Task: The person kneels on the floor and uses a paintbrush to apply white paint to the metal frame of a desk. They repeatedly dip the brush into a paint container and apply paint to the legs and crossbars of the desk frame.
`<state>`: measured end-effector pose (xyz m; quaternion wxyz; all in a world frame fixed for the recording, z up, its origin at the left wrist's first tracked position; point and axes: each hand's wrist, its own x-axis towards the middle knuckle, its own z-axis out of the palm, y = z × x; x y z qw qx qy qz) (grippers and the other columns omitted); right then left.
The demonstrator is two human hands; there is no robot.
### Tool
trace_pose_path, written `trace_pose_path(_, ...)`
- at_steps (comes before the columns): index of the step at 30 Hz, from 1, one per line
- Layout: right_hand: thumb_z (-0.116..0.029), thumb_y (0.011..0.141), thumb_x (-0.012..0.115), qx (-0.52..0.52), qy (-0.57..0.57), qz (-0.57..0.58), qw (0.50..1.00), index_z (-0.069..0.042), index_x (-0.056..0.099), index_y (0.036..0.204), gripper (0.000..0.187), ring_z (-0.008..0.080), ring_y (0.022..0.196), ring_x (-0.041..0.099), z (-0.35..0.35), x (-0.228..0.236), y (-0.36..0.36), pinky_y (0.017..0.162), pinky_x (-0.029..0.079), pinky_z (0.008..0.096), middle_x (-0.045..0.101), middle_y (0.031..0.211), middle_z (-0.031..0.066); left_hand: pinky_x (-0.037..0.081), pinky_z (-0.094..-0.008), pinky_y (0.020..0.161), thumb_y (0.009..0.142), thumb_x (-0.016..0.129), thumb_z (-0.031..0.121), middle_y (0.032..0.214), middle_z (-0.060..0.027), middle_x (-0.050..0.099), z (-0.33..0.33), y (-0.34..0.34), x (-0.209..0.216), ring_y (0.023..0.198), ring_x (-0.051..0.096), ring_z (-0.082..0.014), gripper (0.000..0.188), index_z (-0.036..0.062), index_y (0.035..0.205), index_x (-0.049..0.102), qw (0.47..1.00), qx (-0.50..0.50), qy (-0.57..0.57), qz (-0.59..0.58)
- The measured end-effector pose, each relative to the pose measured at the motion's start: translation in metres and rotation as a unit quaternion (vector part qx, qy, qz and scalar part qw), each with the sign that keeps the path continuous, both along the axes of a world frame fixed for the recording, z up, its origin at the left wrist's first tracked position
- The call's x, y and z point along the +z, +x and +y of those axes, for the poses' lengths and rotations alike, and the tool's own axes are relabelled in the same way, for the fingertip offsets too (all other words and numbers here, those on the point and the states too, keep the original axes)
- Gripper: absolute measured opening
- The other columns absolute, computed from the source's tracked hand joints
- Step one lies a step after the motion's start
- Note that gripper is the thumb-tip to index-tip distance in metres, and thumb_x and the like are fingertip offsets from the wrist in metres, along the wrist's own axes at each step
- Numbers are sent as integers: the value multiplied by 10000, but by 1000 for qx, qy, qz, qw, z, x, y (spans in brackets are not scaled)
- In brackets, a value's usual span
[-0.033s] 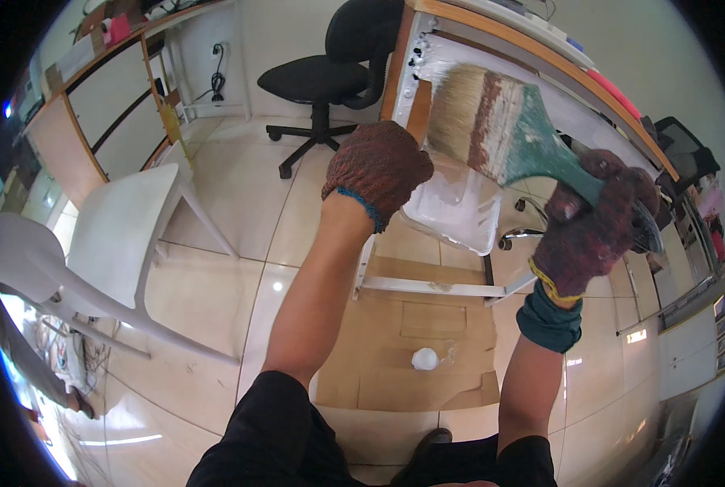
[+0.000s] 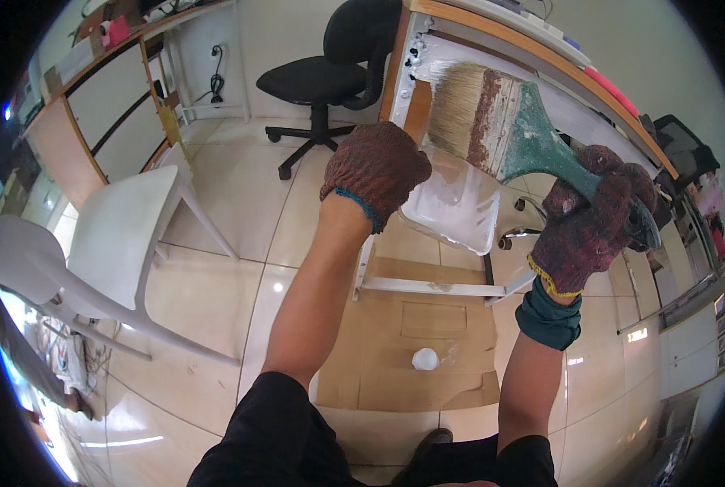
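My right hand [image 2: 594, 211], in a dark red knit glove, is wrapped round the green handle of a wide paintbrush [image 2: 525, 134]. The brush points left, its pale bristles level with the white-painted surface under the desk [image 2: 492, 69]. Closed in a fist, my left hand [image 2: 376, 170] wears a similar glove and grips the upper left edge of a white paint tray [image 2: 460, 207]. White paint coats the tray, and its upper part is hidden behind the brush. My left fingertips are out of sight.
A flattened cardboard sheet [image 2: 379, 349] covers the floor below, with a small white round object [image 2: 425, 359] on it. A white desk crossbar [image 2: 427, 286] runs above the cardboard. On the left is a white chair [image 2: 119, 219]; a black office chair [image 2: 314, 79] stands behind.
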<state>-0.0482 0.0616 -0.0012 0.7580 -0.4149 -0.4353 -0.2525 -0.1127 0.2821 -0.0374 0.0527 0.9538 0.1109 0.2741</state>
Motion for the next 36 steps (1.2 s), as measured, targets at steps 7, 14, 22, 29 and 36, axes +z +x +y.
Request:
trace_pose_path(7, -181, 866, 524, -317, -16, -75, 945, -57, 514, 968, 161, 96, 702, 514, -27, 8, 12, 443, 397, 208, 550, 878, 64, 523, -414, 629, 751, 556, 176, 821, -111, 658, -3, 13, -8, 718, 642, -312, 147, 93, 726, 676, 1000, 14, -18, 1)
trace_pose_path(14, -228, 870, 562, -50, 48, 19, 997, -81, 485, 1021, 224, 124, 773, 562, -4, -1, -6, 438, 395, 191, 610, 908, 101, 512, -397, 668, 742, 557, 255, 713, -208, 633, -23, 13, 9, 679, 637, -339, 286, -6, 721, 673, 993, -12, -107, 41)
trace_pose_path(22, -131, 829, 519, -385, -41, -61, 920, -19, 538, 948, 164, 137, 812, 524, -43, -5, 21, 638, 454, 252, 566, 909, 83, 532, -409, 629, 729, 573, 143, 747, -124, 648, -20, 18, -2, 715, 645, -305, 115, 98, 703, 676, 999, 7, -21, 26)
trace_pose_path(29, -107, 828, 526, -310, -33, 14, 950, -12, 564, 936, 148, 164, 836, 517, -30, -3, 7, 704, 462, 319, 576, 907, 83, 538, -401, 648, 744, 563, 121, 792, -114, 653, -27, 21, 1, 752, 647, -299, 116, 98, 728, 676, 1000, 1, 1, 13)
trace_pose_path(36, -92, 827, 561, -290, -34, 25, 956, -24, 536, 991, 180, 199, 808, 544, -55, -1, 33, 721, 467, 341, 605, 917, 84, 539, -398, 642, 743, 567, 129, 796, -128, 650, -22, 17, -6, 763, 647, -303, 112, 83, 715, 666, 993, -16, 119, -22)
